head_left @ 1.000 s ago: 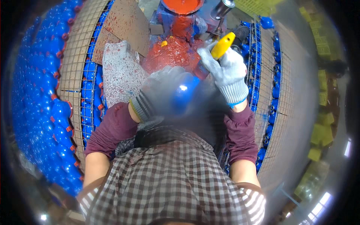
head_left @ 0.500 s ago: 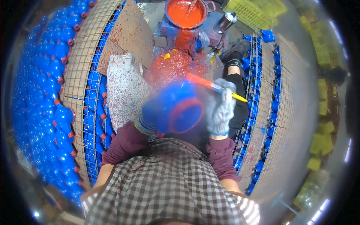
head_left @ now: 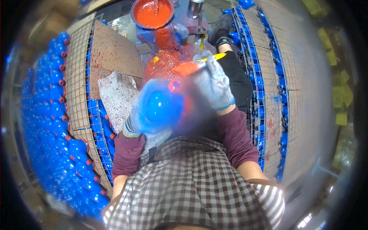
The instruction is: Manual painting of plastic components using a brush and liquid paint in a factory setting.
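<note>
My left hand (head_left: 135,117), in a pale knit glove, grips a glossy blue, rounded hollow-looking part (head_left: 163,105) above my lap. The part is smeared by motion; red shows on its upper knob and along its right side. My right hand (head_left: 219,82), also gloved, is closed around a paintbrush (head_left: 188,69) with a yellow handle. Its bristles, loaded with orange-red paint, point left and lie just above the part's red knob. I cannot tell whether they touch it.
A pot of orange-red paint (head_left: 152,14) stands ahead on a paint-covered stand, beside a metal can (head_left: 194,8). Many blue parts with red rims (head_left: 50,126) fill the left side. Wire racks (head_left: 78,80) flank me on both sides. A speckled board (head_left: 115,53) leans at left.
The blue part has turned, so its red-rimmed opening no longer faces me. My right hand has moved up and inward, with the brush now tilted the other way. The whole view has shifted.
</note>
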`<state>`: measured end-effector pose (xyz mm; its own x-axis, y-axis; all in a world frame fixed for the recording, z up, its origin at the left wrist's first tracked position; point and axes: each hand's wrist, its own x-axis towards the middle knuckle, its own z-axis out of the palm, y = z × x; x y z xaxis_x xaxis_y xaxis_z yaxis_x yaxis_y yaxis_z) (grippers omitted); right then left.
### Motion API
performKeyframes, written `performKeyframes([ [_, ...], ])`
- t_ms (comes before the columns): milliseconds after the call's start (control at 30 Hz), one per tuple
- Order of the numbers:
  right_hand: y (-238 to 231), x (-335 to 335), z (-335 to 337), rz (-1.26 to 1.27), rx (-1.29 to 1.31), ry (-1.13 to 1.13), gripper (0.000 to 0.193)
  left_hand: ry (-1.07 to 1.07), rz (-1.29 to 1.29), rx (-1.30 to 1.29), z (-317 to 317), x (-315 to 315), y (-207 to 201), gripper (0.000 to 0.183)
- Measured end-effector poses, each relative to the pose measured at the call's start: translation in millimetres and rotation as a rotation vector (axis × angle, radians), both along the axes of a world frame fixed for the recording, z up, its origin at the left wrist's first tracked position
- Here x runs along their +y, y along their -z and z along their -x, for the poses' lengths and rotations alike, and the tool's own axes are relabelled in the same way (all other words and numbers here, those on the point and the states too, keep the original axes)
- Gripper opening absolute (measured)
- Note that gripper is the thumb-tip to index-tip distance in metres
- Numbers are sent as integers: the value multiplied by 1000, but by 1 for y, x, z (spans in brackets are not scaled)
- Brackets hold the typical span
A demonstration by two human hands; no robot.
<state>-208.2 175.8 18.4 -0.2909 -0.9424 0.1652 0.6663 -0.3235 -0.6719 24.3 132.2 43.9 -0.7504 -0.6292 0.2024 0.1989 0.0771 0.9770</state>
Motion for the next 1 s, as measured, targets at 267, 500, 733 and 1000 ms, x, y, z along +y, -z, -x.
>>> performKeyframes([
  [267, 4, 1, -10, -101, 679, 227, 36, -559, 371, -200, -5, 5, -23, 74],
  [500, 7, 15, 6, -521, 150, 264, 51, -640, -464, 392, -82, 11, -48, 54],
  [733, 54, 19, 66, -441, -722, -646, 51, -1287, 105, -390, -211, 24, -42, 78],
  [1000, -4, 11, -3, -586, -256, 117, 35, -1220, 115, -1755, -270, 2, -45, 87],
])
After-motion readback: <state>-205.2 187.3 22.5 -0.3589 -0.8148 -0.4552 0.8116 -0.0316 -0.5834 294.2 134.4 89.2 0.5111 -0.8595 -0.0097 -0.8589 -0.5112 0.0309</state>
